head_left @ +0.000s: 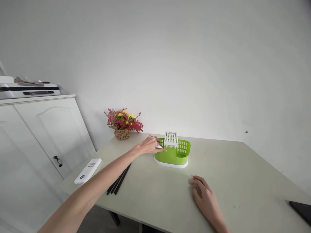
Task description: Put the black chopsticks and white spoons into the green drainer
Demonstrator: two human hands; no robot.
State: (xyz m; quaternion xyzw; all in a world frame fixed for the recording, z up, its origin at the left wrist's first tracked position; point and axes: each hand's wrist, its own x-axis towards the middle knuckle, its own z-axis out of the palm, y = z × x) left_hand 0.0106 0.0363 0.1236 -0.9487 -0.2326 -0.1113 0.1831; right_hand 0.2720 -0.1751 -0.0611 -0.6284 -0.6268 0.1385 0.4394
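A green utensil basket [170, 157] with slotted sides and a white base stands on the table. Across its top sits a white slotted rack [171, 139]. My left hand [151, 144] reaches to the basket's left end, fingers closed on a small white piece with a rounded edge [158, 146]; the rest of that piece is hidden by the hand and the basket wall. On the tabletop, right of the basket and nearer to me, my right hand [205, 197] rests with loosely bent fingers, holding nothing. Several black chopsticks [122, 179] lie partly hidden beneath my left forearm.
At the table's left edge lies a white flat box-like object [87, 171] with printing. A wicker basket of artificial flowers [122, 133] stands at the back left by the wall. White cabinets [53, 136] adjoin on the left. A dark flat object [301, 210] lies at far right.
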